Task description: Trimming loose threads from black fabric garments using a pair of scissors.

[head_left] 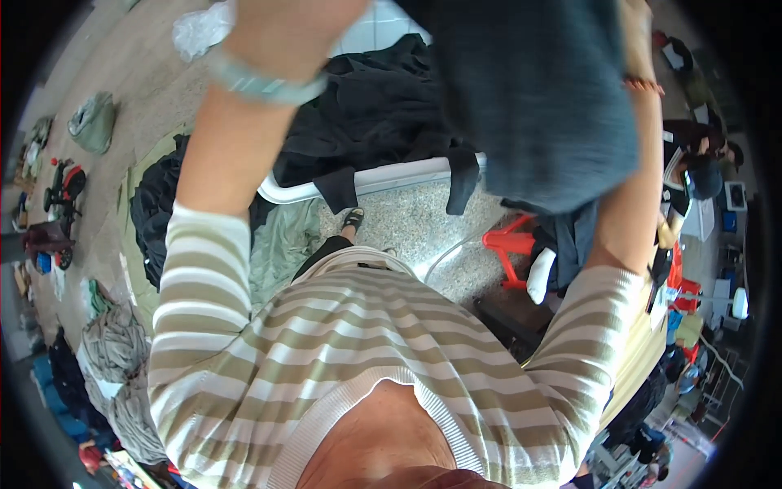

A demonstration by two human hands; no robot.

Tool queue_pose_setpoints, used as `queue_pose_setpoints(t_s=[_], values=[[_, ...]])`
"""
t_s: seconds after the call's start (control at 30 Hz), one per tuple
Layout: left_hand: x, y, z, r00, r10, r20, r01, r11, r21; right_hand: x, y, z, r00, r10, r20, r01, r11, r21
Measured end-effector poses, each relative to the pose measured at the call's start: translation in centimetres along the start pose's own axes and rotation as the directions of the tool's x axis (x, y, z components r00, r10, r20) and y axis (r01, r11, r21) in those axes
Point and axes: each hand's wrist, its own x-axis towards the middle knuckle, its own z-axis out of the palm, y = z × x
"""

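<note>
While both arms raise the dark grey-blue fabric garment [538, 98] clear of the floor, neither hand's grip is visible.

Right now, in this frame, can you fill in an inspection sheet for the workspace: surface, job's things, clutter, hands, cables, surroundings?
Surface: speckled grey stone floor; no worktable seen.
Job's things: dark teal-grey fabric garment, held up high in front of the person, hanging down.
Clutter: heap of black clothes draped over a white plastic tub rim; grey-beige cloth pile lower left; red plastic stool.
Hands: both arms raised; left hand mostly cut off at the top edge; right hand hidden behind the garment; fingers not visible.
Cables: thin pale hose curving on the floor.
Surroundings: another person seated at right; bags and small items along the left edge.
</note>
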Motion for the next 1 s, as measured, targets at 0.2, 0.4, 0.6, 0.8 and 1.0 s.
queue_pose_setpoints(t_s=[0.2, 0.4, 0.6, 0.8, 1.0], values=[[-16.0, 4.9, -8.5, 0.487, 0.129, -0.864, 0.177, 0.954, 0.241, -6.2, 4.7, 8.0, 0.963, -0.011, 0.269, 0.077, 0.969, -0.235], [-41.4, 1.0, -12.3, 0.192, 0.004, -0.981, 0.932, 0.312, 0.184, -16.4, 18.3, 10.5, 0.870, 0.346, 0.351, -0.237, 0.919, -0.316], [-41.8, -3.3, -12.1, 0.701, -0.494, -0.515, 0.099, -0.648, 0.755, -27.6, 22.4, 10.4, 0.656, 0.648, 0.387, -0.558, 0.762, -0.328], [-37.4, -1.5, -15.7, 0.640, -0.640, -0.426, 0.131, -0.455, 0.881, -32.9, 20.6, 11.1, 0.721, 0.556, 0.414, -0.392, 0.820, -0.417], [-30.1, -3.0, -13.1, 0.504, -0.648, -0.571, 0.661, -0.137, 0.738, -33.7, 16.5, 16.9, 0.831, 0.371, 0.415, -0.238, 0.911, -0.338]])
